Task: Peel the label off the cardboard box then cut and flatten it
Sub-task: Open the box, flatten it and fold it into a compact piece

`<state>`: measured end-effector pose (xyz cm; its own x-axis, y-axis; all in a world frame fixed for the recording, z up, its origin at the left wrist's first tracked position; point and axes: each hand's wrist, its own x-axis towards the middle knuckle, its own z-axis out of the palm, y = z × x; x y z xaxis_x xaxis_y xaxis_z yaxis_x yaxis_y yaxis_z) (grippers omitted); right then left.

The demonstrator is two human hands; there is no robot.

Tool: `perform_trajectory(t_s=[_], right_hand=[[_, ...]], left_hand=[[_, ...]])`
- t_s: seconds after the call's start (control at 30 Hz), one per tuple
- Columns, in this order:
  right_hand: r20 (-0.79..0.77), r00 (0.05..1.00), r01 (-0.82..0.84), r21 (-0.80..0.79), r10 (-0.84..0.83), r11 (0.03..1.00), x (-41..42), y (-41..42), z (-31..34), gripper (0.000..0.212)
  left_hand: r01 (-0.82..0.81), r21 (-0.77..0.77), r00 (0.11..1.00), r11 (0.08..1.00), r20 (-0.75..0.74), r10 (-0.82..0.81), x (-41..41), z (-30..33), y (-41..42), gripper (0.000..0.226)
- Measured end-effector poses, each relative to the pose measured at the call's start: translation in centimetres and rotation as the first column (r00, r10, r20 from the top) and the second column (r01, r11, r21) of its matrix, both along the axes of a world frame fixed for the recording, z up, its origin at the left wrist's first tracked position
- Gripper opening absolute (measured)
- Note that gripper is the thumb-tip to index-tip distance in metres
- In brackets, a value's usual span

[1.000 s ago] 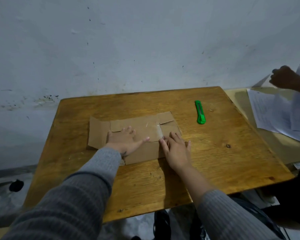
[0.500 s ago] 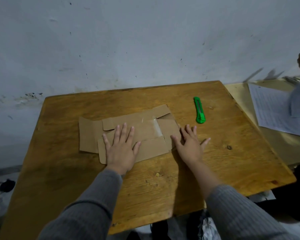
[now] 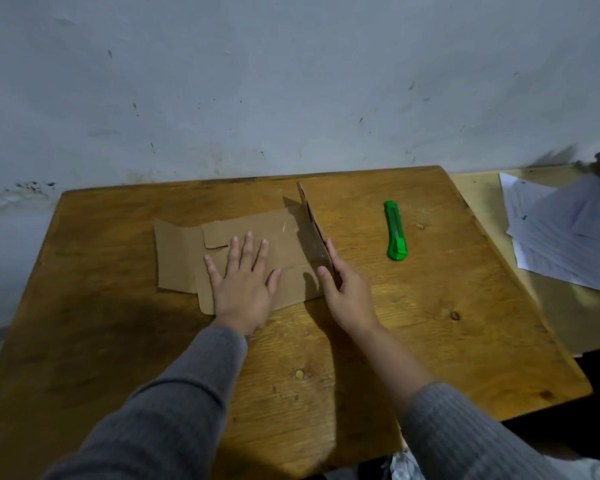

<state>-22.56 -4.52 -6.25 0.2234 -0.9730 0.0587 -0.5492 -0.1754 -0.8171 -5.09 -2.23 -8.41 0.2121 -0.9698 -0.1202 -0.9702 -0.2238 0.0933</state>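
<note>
While our left hand (image 3: 242, 285) presses the cardboard box (image 3: 284, 251) with fingers spread, our right hand (image 3: 347, 293) pinches its three o'clock flap upright; we judge flattening continues, next folding that flap over.

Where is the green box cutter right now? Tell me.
In the head view, the green plastic box cutter lies on the wooden table, right of the flattened brown cardboard box, just beyond the right hand.
</note>
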Motion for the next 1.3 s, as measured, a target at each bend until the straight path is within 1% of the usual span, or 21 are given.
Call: perform_trajectory(t_s=[0.03, 0.07, 0.13, 0.17, 0.2, 0.23, 0.3, 0.37, 0.43, 0.57, 0.63, 0.7, 0.77, 0.83, 0.9, 1.0, 1.07, 1.17, 1.23, 1.3], right_hand=[[0.01, 1.0, -0.021, 0.017, 0.021, 1.0, 0.0, 0.2, 0.0, 0.05], [0.063, 0.998, -0.031, 0.052, 0.027, 0.998, 0.1, 0.3, 0.0, 0.049], [0.233, 0.972, -0.03, 0.155, -0.007, 0.987, -0.1, 0.2, 0.2, 0.042], [0.294, 0.955, -0.033, 0.214, -0.032, 0.976, -0.2, -0.1, 0.3, 0.037], [0.312, 0.949, -0.038, 0.266, -0.048, 0.963, -0.4, -0.4, 0.4, 0.035], [0.29, 0.956, -0.051, 0.295, -0.038, 0.954, -0.6, -0.6, 0.5, 0.035], [0.175, 0.984, -0.096, 0.286, 0.046, 0.953, -1.1, -0.9, 0.7, 0.04], [0.035, 0.989, -0.147, 0.208, 0.143, 0.967, -1.5, -0.8, 0.9, 0.043], [-0.097, 0.974, -0.195, 0.122, 0.207, 0.973, -1.5, -0.6, 0.9, 0.044], [-0.33, 0.899, -0.294, 0.038, 0.289, 0.955, -1.1, -0.5, 0.5, 0.055], [-0.4, 0.854, -0.333, 0.071, 0.332, 0.94, -0.8, -0.4, 0.5, 0.061], [-0.468, 0.8, -0.37, 0.108, 0.376, 0.923, -0.3, -0.1, 0.3, 0.061], [-0.558, 0.731, -0.399, 0.115, 0.392, 0.91, 0.0, 0.2, 0.2, 0.057], [-0.631, 0.681, -0.408, 0.095, 0.371, 0.908, 0.2, 0.5, 0.2, 0.054], [-0.691, 0.64, -0.402, 0.069, 0.334, 0.913, 0.4, 0.9, 0.3, 0.052], [-0.74, 0.602, -0.381, 0.064, 0.3, 0.922, 0.9, 1.3, 0.2, 0.051], [-0.758, 0.588, -0.37, 0.056, 0.281, 0.927, 1.0, 1.8, 0.3, 0.051], [-0.752, 0.594, -0.379, 0.052, 0.286, 0.924, 2.0, 3.3, 0.5, 0.052], [-0.728, 0.615, -0.382, 0.061, 0.303, 0.922, 3.3, 4.9, 0.5, 0.052], [-0.718, 0.625, -0.389, 0.055, 0.307, 0.92, 4.6, 6.0, 0.3, 0.053]], left_hand=[[0.002, -0.003, 1.0, 1.0, -0.001, -0.002, 0.0, 0.0, 0.0, 0.063], [0.006, -0.005, 1.0, 1.0, -0.005, -0.006, 0.1, 0.0, 0.0, 0.063], [0.021, -0.002, 1.0, 1.0, -0.013, -0.021, 0.2, 0.0, 0.1, 0.062], [0.029, 0.002, 0.999, 1.0, -0.017, -0.029, 0.3, 0.0, 0.1, 0.062], [0.038, 0.003, 0.999, 0.999, -0.019, -0.038, 0.4, 0.1, 0.2, 0.062], [0.047, 0.002, 0.999, 0.999, -0.021, -0.047, 0.5, 0.1, 0.3, 0.062], [0.069, 0.006, 0.997, 0.998, -0.023, -0.069, 0.8, 0.2, 0.5, 0.062], [0.083, 0.014, 0.996, 0.996, -0.022, -0.082, 1.1, 0.2, 0.8, 0.062], [0.084, 0.022, 0.996, 0.996, -0.03, -0.084, 1.3, 0.3, 1.2, 0.063], [0.095, 0.041, 0.994, 0.995, -0.048, -0.093, 1.6, 0.5, 1.9, 0.062], [0.109, 0.045, 0.993, 0.993, -0.048, -0.107, 1.8, 0.6, 2.2, 0.062], [0.123, 0.048, 0.992, 0.991, -0.047, -0.121, 2.2, 0.5, 2.6, 0.062], [0.129, 0.052, 0.991, 0.99, -0.046, -0.127, 2.5, 0.5, 2.8, 0.062], [0.132, 0.047, 0.99, 0.99, -0.049, -0.13, 2.7, 0.4, 3.0, 0.062], [0.134, 0.023, 0.99, 0.991, -0.05, -0.133, 2.6, 0.5, 3.4, 0.061], [0.113, -0.037, 0.993, 0.993, -0.022, -0.114, 2.0, 0.7, 5.1, 0.057], [0.06, -0.102, 0.998, 0.993, 0.023, -0.058, 2.0, 0.6, 7.0, 0.058], [-0.148, -0.249, 0.989, 0.957, -0.019, 0.148, 3.6, 0.2, 9.9, 0.063], [-0.328, -0.303, 0.944, 0.895, -0.081, 0.319, 5.2, 0.1, 11.2, 0.07], [-0.493, -0.276, 0.87, 0.825, -0.173, 0.462, 6.9, 0.4, 12.1, 0.077]])
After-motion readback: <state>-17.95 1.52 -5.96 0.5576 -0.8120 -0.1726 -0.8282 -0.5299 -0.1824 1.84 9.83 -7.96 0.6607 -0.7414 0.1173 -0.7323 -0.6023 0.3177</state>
